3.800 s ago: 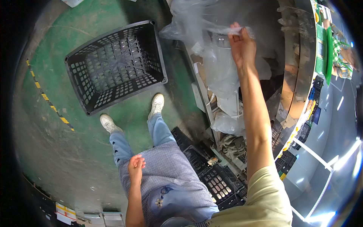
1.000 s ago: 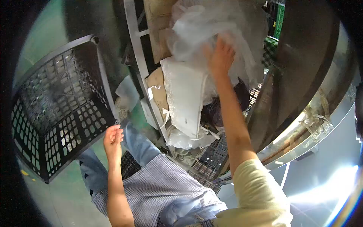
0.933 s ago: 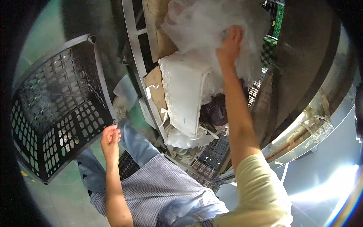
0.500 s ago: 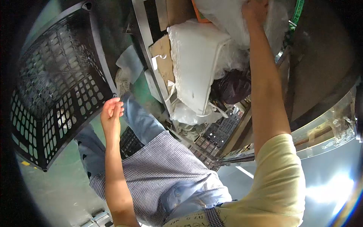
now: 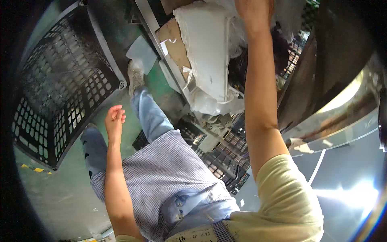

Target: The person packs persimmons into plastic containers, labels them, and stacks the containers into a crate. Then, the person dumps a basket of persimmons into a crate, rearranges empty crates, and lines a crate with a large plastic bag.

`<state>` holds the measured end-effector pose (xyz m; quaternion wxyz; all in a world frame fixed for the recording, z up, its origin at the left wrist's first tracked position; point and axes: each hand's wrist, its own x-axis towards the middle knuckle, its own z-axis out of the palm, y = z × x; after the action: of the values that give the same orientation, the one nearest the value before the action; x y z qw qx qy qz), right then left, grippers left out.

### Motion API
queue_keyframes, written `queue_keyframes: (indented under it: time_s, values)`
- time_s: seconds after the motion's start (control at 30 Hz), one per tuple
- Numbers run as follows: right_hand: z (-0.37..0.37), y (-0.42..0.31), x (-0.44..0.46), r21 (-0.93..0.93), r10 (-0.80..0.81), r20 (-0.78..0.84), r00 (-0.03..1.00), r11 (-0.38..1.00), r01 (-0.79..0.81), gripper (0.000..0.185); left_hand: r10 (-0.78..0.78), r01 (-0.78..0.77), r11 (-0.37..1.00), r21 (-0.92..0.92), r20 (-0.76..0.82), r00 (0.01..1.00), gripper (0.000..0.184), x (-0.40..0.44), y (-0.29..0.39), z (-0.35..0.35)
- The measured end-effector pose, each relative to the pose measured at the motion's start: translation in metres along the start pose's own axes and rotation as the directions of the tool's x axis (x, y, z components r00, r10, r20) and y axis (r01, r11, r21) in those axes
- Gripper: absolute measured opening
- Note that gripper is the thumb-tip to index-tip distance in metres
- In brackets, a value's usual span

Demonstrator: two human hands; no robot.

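Observation:
My left hand (image 5: 115, 119) hangs over the green floor, its fingers loosely curled and nothing between them. It is nearest to a large black mesh crate (image 5: 105, 42) on the left, a short gap away. At the top edge of the head view, my right hand (image 5: 254, 12) reaches in beside translucent plastic wrapping (image 5: 284, 19). Its fingers are cut off, so what they touch is hidden. Left of my right forearm lies a white, block-like piece (image 5: 207, 48) with a rough edge, against brown cardboard (image 5: 171, 34).
A metal rail (image 5: 151, 24) runs beside the cardboard. Crumpled clear plastic (image 5: 215, 103) bunches below the white piece. Several dark slotted crates (image 5: 225, 159) stand lower down. A big dark curved surface (image 5: 322, 60) fills the right. My shoe (image 5: 136, 77) rests near a pale sheet (image 5: 142, 53).
The whole view has shifted. My right hand appears further up and left, its fingers now out of frame. My left hand now appears clear of the crate's corner, still loosely curled.

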<state>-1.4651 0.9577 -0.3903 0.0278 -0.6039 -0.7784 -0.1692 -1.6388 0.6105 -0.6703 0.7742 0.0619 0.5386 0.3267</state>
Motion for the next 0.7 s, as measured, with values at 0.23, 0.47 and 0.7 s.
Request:
queue_keyframes:
  time_s: [0.23, 0.47, 0.7]
  values:
    - [-0.106, -0.027, -0.201, 0.301, 0.088, 0.203, 0.975, 0.942, -0.147, 0.026, 0.160, -0.130, 0.971, 0.201, -0.140, 0.977, 0.016, -0.076, -0.037, -0.053]
    - [-0.068, 0.219, -0.553, 0.300, 0.943, 0.089, 0.321, 0.282, -0.911, 0.036, 0.157, -0.129, 0.978, 0.164, -0.174, 0.972, 0.016, -0.175, -0.050, -0.019]
    - [-0.077, 0.298, -0.529, 0.683, 0.908, 0.297, -0.295, -0.418, -0.599, 0.027, 0.126, -0.082, 0.973, 0.218, -0.198, 0.972, 0.014, -0.221, -0.095, 0.039]
